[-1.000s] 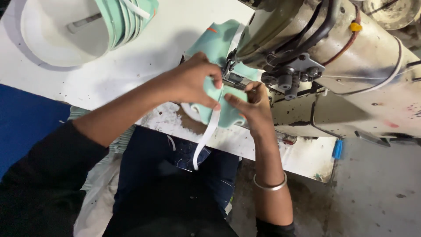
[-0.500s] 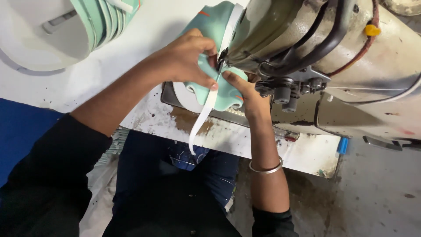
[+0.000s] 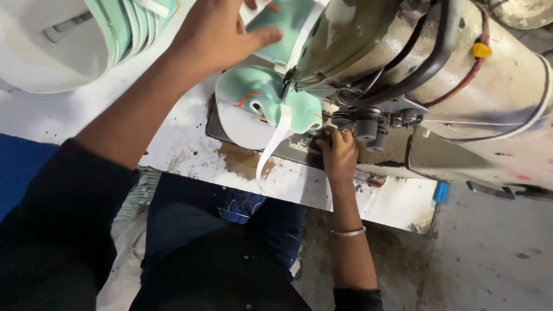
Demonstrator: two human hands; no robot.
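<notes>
A mint-green fabric piece with orange stitching and a white lining lies under the head of a worn sewing machine. A white tape hangs from it over the table's front edge. My left hand rests flat on the upper part of the green piece, fingers spread, thumb pointing right. My right hand is lower, fingers curled against the machine's underside by the needle area, just right of the fabric. A thin metal bangle sits on my right wrist.
A stack of mint-green pieces lies in a white round tub at the top left. The white table is stained brown near its front edge. A blue surface shows at the left. Grey floor lies at the right.
My left hand has slid up and away along the fabric. My right hand has let go of the green piece and dropped to the machine's underside. The view has closed in.
</notes>
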